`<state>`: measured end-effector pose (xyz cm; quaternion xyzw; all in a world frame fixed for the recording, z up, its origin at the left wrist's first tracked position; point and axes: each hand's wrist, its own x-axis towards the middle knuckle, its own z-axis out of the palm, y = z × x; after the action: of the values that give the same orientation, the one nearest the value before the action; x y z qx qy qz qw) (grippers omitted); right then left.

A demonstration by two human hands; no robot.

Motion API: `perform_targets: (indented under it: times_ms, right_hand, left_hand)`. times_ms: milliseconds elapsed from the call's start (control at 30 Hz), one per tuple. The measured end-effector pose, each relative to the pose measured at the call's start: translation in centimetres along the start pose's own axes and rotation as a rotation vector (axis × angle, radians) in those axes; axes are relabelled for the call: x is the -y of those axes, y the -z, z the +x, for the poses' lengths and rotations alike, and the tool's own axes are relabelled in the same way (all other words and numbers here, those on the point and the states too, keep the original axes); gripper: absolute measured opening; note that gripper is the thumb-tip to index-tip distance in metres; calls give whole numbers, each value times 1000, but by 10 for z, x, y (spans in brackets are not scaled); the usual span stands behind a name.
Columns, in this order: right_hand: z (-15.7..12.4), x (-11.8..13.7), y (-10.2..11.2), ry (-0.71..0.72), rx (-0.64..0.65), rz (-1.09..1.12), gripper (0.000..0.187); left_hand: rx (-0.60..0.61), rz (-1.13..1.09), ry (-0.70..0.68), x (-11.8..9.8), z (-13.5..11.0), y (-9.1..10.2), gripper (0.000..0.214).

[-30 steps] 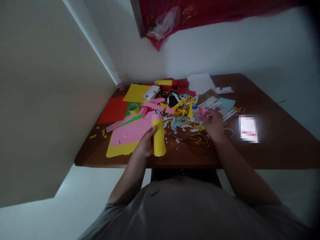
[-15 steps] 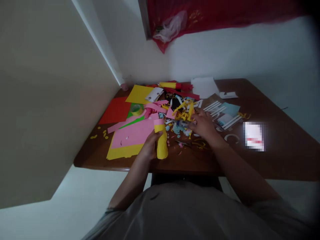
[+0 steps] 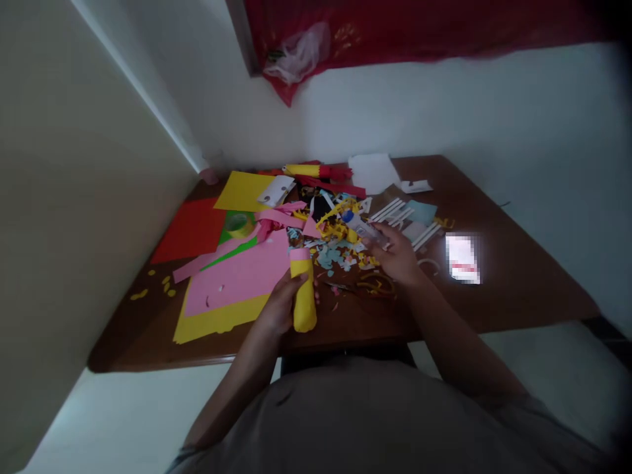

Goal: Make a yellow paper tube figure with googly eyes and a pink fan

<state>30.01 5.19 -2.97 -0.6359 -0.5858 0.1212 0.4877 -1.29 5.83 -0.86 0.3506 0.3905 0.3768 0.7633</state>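
My left hand [image 3: 282,304] is closed around a yellow paper tube [image 3: 303,297] with a pink band at its top, held upright near the table's front edge. In my right hand [image 3: 395,253] is a clear glue bottle [image 3: 364,228] with a blue cap, tilted toward the upper left. Under and beyond the bottle lies a heap of yellow paper scraps [image 3: 334,220] and light-blue bits [image 3: 332,255]. A pair of scissors [image 3: 345,287] seems to lie between the hands, partly lost among small cuttings.
Left of the tube lie pink paper [image 3: 241,273], yellow sheets [image 3: 197,329], a red sheet [image 3: 190,230] and a roll of tape [image 3: 239,225]. A yellow and red paper roll [image 3: 316,171] and white sheets [image 3: 374,172] are at the back. White strips [image 3: 390,210] and a bright blurred-out object [image 3: 463,258] are right.
My right hand has lifted the glue bottle from among the scraps, its blue cap now showing. The left hand still holds the yellow tube. The whole view has shifted to the right.
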Motion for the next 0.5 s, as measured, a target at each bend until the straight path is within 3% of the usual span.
perform_targets:
  times_ms: [67, 133, 233, 333, 500]
  right_hand:
    - [-7, 9, -1, -70, 25, 190, 55]
    - [-12, 17, -4, -198, 57, 513, 57]
    - [-14, 24, -11, -400, 16, 945, 52]
    - [-13, 27, -15, -492, -67, 1099, 47]
    - [-16, 34, -14, -607, -60, 1287, 49]
  left_hand:
    - [10, 0, 11, 5, 3, -5, 52]
    - [34, -12, 44, 9, 6, -9, 50]
    - [105, -38, 115, 15, 8, -14, 50]
    - [162, -33, 130, 19, 9, -17, 57]
    - [122, 2, 93, 21, 8, -21, 51]
